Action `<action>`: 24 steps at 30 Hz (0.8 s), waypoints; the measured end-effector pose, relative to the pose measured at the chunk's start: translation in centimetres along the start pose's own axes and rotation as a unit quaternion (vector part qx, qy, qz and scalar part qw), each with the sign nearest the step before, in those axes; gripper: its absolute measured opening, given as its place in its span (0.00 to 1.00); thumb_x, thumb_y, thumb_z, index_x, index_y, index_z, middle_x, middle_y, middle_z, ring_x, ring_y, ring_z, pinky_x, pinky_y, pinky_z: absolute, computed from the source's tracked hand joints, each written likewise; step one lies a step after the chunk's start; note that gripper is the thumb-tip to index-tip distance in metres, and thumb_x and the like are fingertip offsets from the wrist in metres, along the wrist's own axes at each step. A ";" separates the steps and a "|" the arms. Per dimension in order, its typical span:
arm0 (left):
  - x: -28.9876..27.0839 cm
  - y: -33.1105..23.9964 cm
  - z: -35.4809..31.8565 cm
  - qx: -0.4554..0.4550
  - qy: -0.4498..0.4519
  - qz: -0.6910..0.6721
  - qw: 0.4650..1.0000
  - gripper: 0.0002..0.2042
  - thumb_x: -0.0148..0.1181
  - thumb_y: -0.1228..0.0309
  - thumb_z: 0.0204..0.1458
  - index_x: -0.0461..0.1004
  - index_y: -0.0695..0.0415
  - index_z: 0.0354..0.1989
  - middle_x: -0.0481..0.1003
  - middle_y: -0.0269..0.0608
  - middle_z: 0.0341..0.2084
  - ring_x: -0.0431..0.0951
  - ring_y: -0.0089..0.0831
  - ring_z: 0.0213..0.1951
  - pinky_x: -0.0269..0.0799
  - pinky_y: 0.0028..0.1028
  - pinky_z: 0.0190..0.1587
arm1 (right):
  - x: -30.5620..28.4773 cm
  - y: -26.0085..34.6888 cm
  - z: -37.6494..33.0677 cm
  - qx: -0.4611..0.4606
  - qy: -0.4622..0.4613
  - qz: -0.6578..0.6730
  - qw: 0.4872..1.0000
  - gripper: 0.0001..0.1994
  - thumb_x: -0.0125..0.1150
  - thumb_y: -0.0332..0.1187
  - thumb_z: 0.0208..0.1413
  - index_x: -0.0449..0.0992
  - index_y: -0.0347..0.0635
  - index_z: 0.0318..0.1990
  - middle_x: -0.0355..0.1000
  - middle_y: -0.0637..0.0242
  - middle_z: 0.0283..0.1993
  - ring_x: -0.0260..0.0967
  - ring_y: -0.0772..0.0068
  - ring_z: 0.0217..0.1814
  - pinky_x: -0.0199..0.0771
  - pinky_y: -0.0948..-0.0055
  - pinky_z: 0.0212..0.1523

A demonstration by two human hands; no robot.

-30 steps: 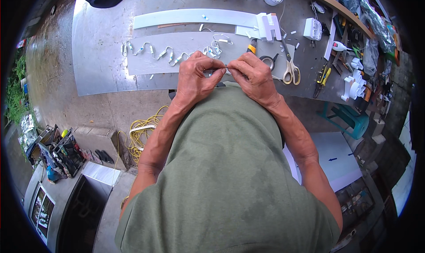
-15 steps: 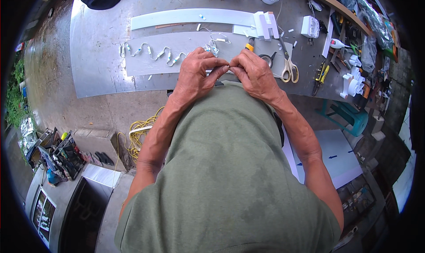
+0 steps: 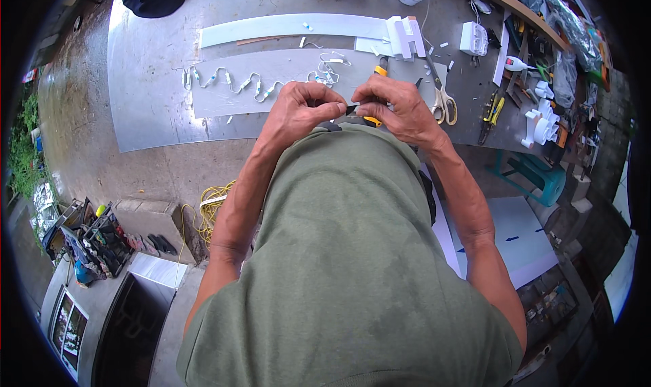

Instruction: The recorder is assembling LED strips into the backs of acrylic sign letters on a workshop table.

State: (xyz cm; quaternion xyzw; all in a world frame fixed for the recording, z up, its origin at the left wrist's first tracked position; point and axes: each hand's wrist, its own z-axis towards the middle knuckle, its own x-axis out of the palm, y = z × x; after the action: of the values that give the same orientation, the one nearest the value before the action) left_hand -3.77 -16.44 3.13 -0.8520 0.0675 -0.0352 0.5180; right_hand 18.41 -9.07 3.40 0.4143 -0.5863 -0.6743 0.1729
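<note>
Over the near edge of the metal table, my left hand and my right hand face each other, both closed in a pinch. Their fingertips meet on a small black strip, too small to tell its kind. Just beyond my left hand lies a wavy string of small white light modules on thin wire. A yellow utility knife lies under my right hand, which covers its middle. To the right of that hand are scissors with pale handles.
A long white curved strip and white block letters lie farther back on the metal table. Pliers with yellow handles and assorted tools crowd the right side. A teal stool stands below; yellow cable coils on the floor.
My fingertips have parted slightly, showing the black strip between them. My right hand has shifted a little to the right and now hides the round black item seen beside it before.
</note>
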 end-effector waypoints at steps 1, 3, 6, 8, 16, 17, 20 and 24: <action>-0.2 0.2 0.0 0.000 0.000 0.000 1.000 0.07 0.68 0.71 0.49 0.86 0.59 0.35 0.82 0.35 0.25 0.74 0.22 0.29 0.70 0.28 0.35 | 0.0 -0.1 0.0 0.001 -0.001 0.040 0.999 0.09 0.68 0.27 0.56 0.78 0.37 0.43 0.73 0.66 0.33 0.71 0.73 0.33 0.73 0.70 0.35; -0.5 0.6 0.0 -0.016 0.032 -0.099 0.994 0.08 0.68 0.71 0.49 0.85 0.62 0.34 0.81 0.36 0.25 0.75 0.21 0.30 0.70 0.27 0.37 | 0.0 0.1 0.0 0.008 0.008 0.042 0.999 0.10 0.68 0.26 0.56 0.78 0.37 0.44 0.73 0.67 0.33 0.71 0.75 0.33 0.73 0.71 0.35; -0.5 2.2 0.4 -0.051 0.040 -0.203 0.977 0.08 0.68 0.72 0.49 0.85 0.63 0.35 0.81 0.36 0.26 0.75 0.23 0.30 0.70 0.27 0.37 | -0.1 0.8 0.1 0.014 0.025 0.035 0.999 0.11 0.67 0.24 0.55 0.78 0.38 0.46 0.72 0.68 0.32 0.70 0.77 0.34 0.72 0.72 0.35; -0.6 2.9 0.5 -0.075 0.052 -0.251 0.964 0.08 0.69 0.73 0.49 0.85 0.63 0.35 0.81 0.37 0.26 0.75 0.23 0.30 0.70 0.27 0.38 | 0.0 1.0 0.2 0.012 0.032 0.027 0.999 0.12 0.66 0.22 0.55 0.77 0.39 0.47 0.71 0.69 0.32 0.70 0.77 0.34 0.72 0.73 0.35; -0.1 3.5 0.5 -0.132 0.064 -0.421 0.895 0.07 0.71 0.74 0.48 0.83 0.63 0.34 0.80 0.40 0.29 0.75 0.26 0.30 0.69 0.27 0.39 | 2.0 -0.1 0.7 -0.125 -0.053 -0.092 0.986 0.15 0.65 0.18 0.50 0.75 0.41 0.46 0.73 0.65 0.37 0.75 0.67 0.37 0.78 0.69 0.37; -0.1 3.6 0.5 -0.136 0.061 -0.425 0.893 0.07 0.70 0.75 0.48 0.83 0.63 0.34 0.80 0.39 0.29 0.75 0.26 0.30 0.69 0.26 0.38 | 2.1 -0.3 0.6 -0.126 -0.053 -0.092 0.986 0.15 0.65 0.18 0.50 0.75 0.41 0.46 0.73 0.65 0.37 0.75 0.67 0.37 0.78 0.69 0.37; -0.1 3.6 0.4 -0.143 0.054 -0.425 0.892 0.06 0.70 0.75 0.48 0.83 0.62 0.34 0.80 0.39 0.28 0.75 0.27 0.30 0.69 0.25 0.37 | 2.2 -0.5 0.4 -0.109 -0.068 -0.074 0.989 0.15 0.67 0.18 0.49 0.76 0.41 0.44 0.74 0.65 0.37 0.76 0.65 0.38 0.78 0.68 0.38; -0.7 3.8 0.3 -0.140 0.057 -0.319 0.936 0.09 0.71 0.72 0.50 0.84 0.63 0.37 0.81 0.39 0.28 0.77 0.26 0.31 0.71 0.26 0.39 | 1.7 -0.4 0.2 -0.135 -0.085 -0.085 0.984 0.11 0.69 0.21 0.48 0.79 0.39 0.40 0.74 0.64 0.36 0.74 0.63 0.39 0.77 0.66 0.39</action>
State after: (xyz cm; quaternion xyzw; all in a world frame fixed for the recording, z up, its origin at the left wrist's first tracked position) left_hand -4.72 -17.80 -0.36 -0.8892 -0.1742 -0.2374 0.3502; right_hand 17.34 -10.04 2.46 0.3767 -0.4651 -0.7922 0.1189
